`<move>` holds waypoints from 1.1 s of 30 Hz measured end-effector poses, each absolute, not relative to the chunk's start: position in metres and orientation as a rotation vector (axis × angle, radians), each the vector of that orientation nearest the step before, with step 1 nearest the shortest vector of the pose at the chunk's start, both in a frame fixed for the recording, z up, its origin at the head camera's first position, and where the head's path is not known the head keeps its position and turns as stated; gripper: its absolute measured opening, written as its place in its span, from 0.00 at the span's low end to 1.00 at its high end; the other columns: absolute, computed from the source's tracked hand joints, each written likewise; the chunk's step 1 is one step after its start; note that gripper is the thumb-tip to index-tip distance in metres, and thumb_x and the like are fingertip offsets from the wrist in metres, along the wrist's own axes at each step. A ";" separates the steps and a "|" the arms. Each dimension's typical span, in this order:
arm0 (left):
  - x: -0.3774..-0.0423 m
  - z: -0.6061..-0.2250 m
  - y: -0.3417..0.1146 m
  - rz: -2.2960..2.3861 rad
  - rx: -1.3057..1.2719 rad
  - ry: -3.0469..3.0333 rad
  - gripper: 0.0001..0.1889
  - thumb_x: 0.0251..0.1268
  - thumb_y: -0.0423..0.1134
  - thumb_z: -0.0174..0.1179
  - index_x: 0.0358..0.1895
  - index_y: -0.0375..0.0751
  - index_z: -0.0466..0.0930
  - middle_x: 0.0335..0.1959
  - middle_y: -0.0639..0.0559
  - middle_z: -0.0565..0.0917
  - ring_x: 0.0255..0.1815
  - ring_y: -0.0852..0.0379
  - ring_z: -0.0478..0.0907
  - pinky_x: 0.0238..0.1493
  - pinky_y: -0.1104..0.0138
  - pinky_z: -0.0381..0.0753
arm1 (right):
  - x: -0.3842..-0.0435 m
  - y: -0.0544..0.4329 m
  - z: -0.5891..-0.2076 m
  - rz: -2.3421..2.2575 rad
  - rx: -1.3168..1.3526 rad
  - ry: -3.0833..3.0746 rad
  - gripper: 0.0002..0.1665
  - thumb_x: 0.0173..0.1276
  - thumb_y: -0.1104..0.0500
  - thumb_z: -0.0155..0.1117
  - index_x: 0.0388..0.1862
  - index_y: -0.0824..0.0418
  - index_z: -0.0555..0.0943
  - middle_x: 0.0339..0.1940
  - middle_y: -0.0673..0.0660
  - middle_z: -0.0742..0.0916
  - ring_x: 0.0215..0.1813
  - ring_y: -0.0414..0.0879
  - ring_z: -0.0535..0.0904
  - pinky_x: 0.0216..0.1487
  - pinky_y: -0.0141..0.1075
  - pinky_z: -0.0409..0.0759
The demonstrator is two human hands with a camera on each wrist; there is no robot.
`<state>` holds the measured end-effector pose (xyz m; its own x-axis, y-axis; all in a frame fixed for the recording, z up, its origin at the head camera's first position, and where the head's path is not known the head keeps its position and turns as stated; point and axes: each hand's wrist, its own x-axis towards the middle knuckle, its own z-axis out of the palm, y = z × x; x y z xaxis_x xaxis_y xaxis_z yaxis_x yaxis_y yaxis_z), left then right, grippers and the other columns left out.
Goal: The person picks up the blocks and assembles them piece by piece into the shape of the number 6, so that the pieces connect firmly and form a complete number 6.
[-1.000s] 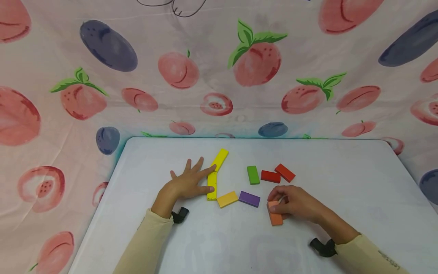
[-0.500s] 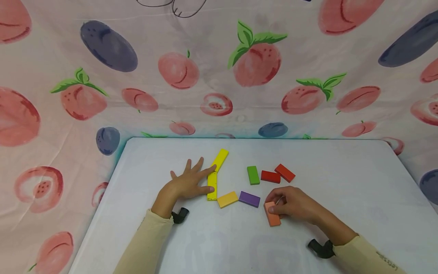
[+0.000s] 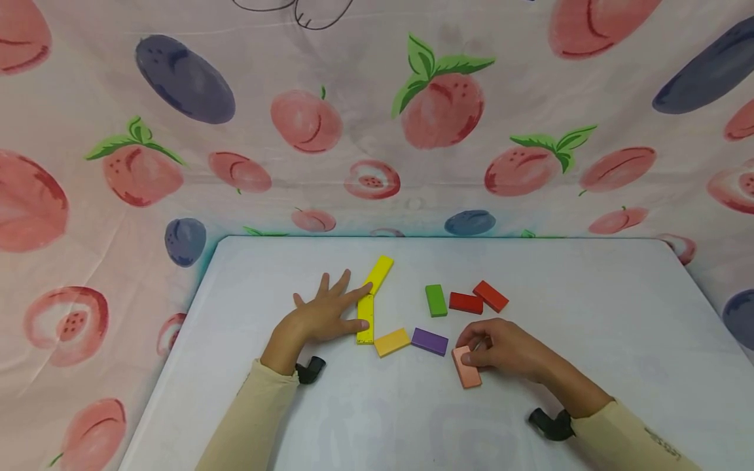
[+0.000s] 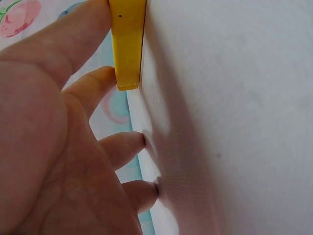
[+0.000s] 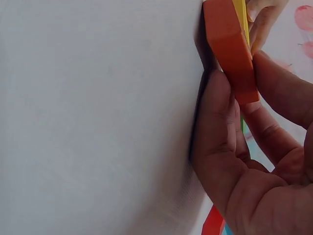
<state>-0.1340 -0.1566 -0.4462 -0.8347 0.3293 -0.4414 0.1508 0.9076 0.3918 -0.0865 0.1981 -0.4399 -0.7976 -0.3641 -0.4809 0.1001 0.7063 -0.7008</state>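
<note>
My right hand [image 3: 503, 347] pinches an orange block [image 3: 467, 368] between thumb and fingers, low over the white table. In the right wrist view the orange block [image 5: 231, 54] shows its side and end, with fingertips against it. My left hand [image 3: 321, 313] lies spread, its thumb and index fingertips touching two yellow blocks [image 3: 365, 320] that meet end to end at an angle. Seen from the left wrist, one yellow block [image 4: 129, 46] stands beside straight fingers [image 4: 93, 88]. A light-orange block [image 3: 391, 343] and a purple block [image 3: 429, 342] run in a line from the lower yellow one.
Behind the right hand lie a green block [image 3: 436, 301] and two red blocks, one level [image 3: 466, 303] and one slanted [image 3: 491, 297]. The white table [image 3: 377, 418] ends at a fruit-patterned cloth [image 3: 377, 131]. Each wrist carries a black camera.
My right hand has shifted slightly left with the orange block, bringing it closer to the purple block. The left hand and the other blocks stay where they were.
</note>
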 end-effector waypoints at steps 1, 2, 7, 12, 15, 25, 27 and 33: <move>-0.134 -0.446 -0.156 0.471 0.345 2.556 0.40 0.64 0.67 0.62 0.78 0.79 0.55 0.87 0.52 0.40 0.85 0.34 0.27 0.63 0.17 0.29 | -0.087 0.198 -0.440 -0.992 -0.200 2.301 0.12 0.63 0.55 0.75 0.46 0.51 0.87 0.34 0.50 0.85 0.41 0.47 0.78 0.40 0.38 0.78; -0.134 -0.446 -0.156 0.472 0.345 2.556 0.40 0.64 0.67 0.62 0.78 0.79 0.56 0.87 0.52 0.40 0.85 0.34 0.27 0.63 0.17 0.29 | -0.087 0.198 -0.440 -0.991 -0.195 2.302 0.12 0.63 0.55 0.75 0.46 0.50 0.87 0.34 0.50 0.85 0.41 0.47 0.77 0.40 0.38 0.78; -0.134 -0.446 -0.156 0.475 0.341 2.551 0.40 0.64 0.67 0.62 0.78 0.79 0.56 0.87 0.52 0.40 0.85 0.34 0.27 0.64 0.17 0.29 | -0.085 0.197 -0.442 -0.990 -0.181 2.300 0.12 0.62 0.55 0.76 0.45 0.51 0.87 0.33 0.51 0.84 0.40 0.47 0.77 0.39 0.39 0.77; -0.134 -0.446 -0.157 0.475 0.346 2.552 0.40 0.64 0.67 0.62 0.78 0.79 0.55 0.87 0.52 0.39 0.85 0.34 0.26 0.64 0.17 0.29 | -0.085 0.197 -0.443 -0.996 -0.162 2.282 0.13 0.63 0.54 0.76 0.45 0.51 0.86 0.32 0.52 0.83 0.40 0.48 0.76 0.38 0.39 0.77; -0.134 -0.446 -0.157 0.471 0.349 2.553 0.40 0.64 0.67 0.62 0.78 0.79 0.55 0.87 0.53 0.39 0.85 0.35 0.26 0.64 0.17 0.29 | -0.085 0.198 -0.443 -1.009 -0.169 2.273 0.14 0.63 0.53 0.76 0.46 0.52 0.86 0.33 0.52 0.83 0.40 0.48 0.77 0.38 0.39 0.77; -0.134 -0.445 -0.156 0.464 0.355 2.548 0.40 0.65 0.67 0.61 0.79 0.79 0.54 0.87 0.52 0.38 0.85 0.34 0.26 0.64 0.17 0.29 | -0.086 0.197 -0.443 -1.028 -0.182 2.258 0.13 0.63 0.53 0.76 0.44 0.53 0.85 0.33 0.52 0.83 0.40 0.48 0.77 0.38 0.38 0.77; -0.134 -0.445 -0.157 0.463 0.355 2.550 0.40 0.65 0.67 0.61 0.79 0.79 0.54 0.87 0.52 0.38 0.85 0.34 0.26 0.64 0.17 0.29 | -0.086 0.196 -0.443 -1.015 -0.183 2.269 0.12 0.63 0.53 0.77 0.44 0.53 0.86 0.33 0.52 0.83 0.40 0.48 0.77 0.38 0.38 0.77; -0.135 -0.448 -0.157 0.460 0.359 2.553 0.40 0.64 0.67 0.61 0.79 0.79 0.54 0.87 0.53 0.39 0.85 0.34 0.26 0.64 0.17 0.29 | -0.087 0.192 -0.443 -0.985 -0.184 2.293 0.12 0.62 0.53 0.77 0.43 0.52 0.86 0.32 0.51 0.83 0.39 0.47 0.77 0.38 0.37 0.77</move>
<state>-0.1353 -0.1572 -0.4479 -0.8315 0.3371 -0.4415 0.1619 0.9074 0.3878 -0.0867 0.1922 -0.4433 -0.7927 -0.3565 -0.4945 0.1135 0.7107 -0.6943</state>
